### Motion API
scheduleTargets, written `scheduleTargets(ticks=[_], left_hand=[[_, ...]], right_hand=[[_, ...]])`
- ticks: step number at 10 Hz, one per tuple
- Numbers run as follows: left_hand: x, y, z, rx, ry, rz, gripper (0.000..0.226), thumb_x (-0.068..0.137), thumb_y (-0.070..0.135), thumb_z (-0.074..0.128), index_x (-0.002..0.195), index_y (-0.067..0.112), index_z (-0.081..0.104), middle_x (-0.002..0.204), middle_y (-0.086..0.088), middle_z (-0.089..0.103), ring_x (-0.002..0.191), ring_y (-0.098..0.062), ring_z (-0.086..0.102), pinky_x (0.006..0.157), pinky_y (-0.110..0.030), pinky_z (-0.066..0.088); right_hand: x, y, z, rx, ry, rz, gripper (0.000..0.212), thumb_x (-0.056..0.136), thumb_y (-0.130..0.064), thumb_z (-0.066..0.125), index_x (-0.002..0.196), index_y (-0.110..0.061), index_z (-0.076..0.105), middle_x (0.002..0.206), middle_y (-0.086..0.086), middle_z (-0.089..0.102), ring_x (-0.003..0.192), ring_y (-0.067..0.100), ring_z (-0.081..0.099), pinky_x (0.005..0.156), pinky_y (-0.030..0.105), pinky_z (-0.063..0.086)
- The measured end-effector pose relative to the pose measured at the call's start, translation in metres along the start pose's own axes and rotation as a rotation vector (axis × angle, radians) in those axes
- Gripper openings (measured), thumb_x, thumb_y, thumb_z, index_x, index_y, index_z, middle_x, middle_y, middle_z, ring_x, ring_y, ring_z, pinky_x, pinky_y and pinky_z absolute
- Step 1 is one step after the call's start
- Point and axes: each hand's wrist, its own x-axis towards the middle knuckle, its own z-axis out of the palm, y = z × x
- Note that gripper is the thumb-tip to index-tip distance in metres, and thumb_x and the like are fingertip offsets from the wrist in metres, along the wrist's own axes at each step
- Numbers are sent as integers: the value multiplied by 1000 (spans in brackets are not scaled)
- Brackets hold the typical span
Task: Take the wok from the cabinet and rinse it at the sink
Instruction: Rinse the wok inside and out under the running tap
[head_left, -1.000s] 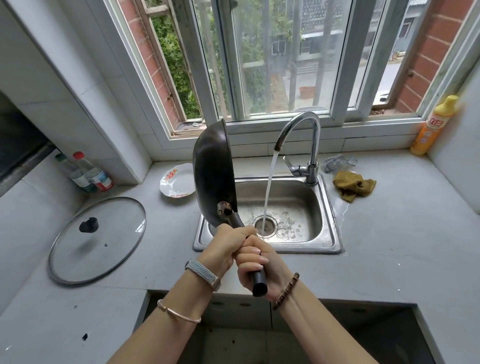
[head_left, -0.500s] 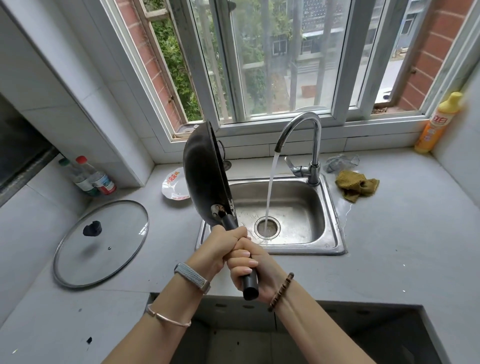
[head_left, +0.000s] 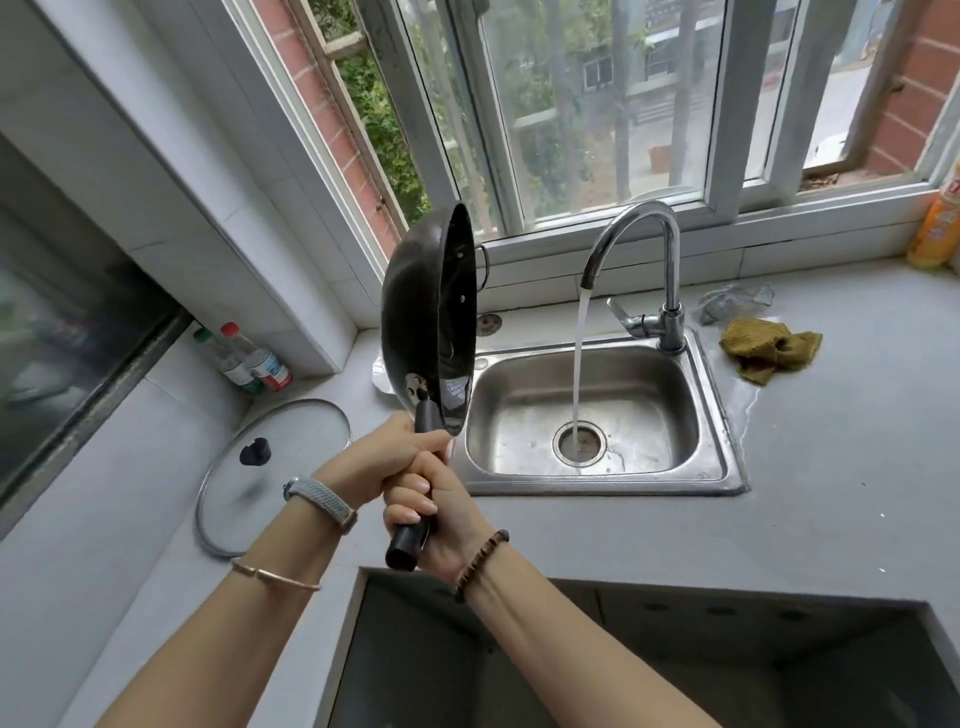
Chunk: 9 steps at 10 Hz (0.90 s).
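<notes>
The wok (head_left: 415, 312) is held up on its edge, almost vertical, over the bench (head_left: 831, 493) just left of the sink (head_left: 597, 486), its hollow side turned right toward the tap (head_left: 673, 280). Both hands make the grip on the black handle (head_left: 406, 548). The left hand (head_left: 374, 462) is wrapped round it close to the pan, and the right hand (head_left: 447, 525) is curled round it lower down, so only the butt end shows.

The water stream (head_left: 577, 364) falls straight into the drain, apart from the wok.

A white plate (head_left: 378, 375) is almost wholly hidden behind the pan, with only a sliver showing. The glass lid (head_left: 291, 457) lies flat toward the bench's left edge, its near rim covered by the left wrist. Two bottles (head_left: 244, 358) stand in the far left corner, their labels too small to read. An olive cloth (head_left: 763, 348) and a crumpled clear wrapper (head_left: 732, 306) lie right of the sink. A yellow bottle (head_left: 935, 228) is cut off at the right. A dark opening (head_left: 623, 675) at the near edge runs out of view.
</notes>
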Motion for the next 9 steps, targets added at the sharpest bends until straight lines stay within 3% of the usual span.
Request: scheduleTargets(ticks=[1,3,4,8,9], left_hand=[[-2,-6,-6,63,51,-20,29,96,5,44,69,16,40,27,9,45,21,-3,41,25,-14,33],[-15,-1,-18,49,-61,-17,18,86,-1,52,71,4,45,45,1,59,42,-10,54,36,-14,38],[-19,-2,-13,107,-78,5,19,88,-1,47,70,5,44,36,9,52,30,-1,43,33,-12,33],[-23,-7,-2,50,-94,31,18,91,-1,43,74,6,43,39,10,54,34,-2,47,35,-12,36],[-22,-3,-3,-15,-73,22,14,88,1,52,75,4,46,59,-5,63,47,-11,58,39,-17,44]], right_hand=[[3,13,9,23,-4,26,49,92,-7,38,44,-16,39,38,-6,32,25,3,32,28,15,29],[-2,22,14,22,4,9,44,91,-5,35,49,-17,30,38,-6,27,25,4,30,28,16,27],[-5,22,12,21,-5,2,47,92,-6,36,46,-17,33,38,-6,27,24,3,30,28,15,26],[-19,17,7,-23,11,-2,44,90,-3,36,49,-18,29,37,-6,25,25,3,29,28,15,26],[-23,14,8,-20,17,-2,44,90,-4,36,49,-18,29,37,-6,24,24,3,28,27,15,24]])
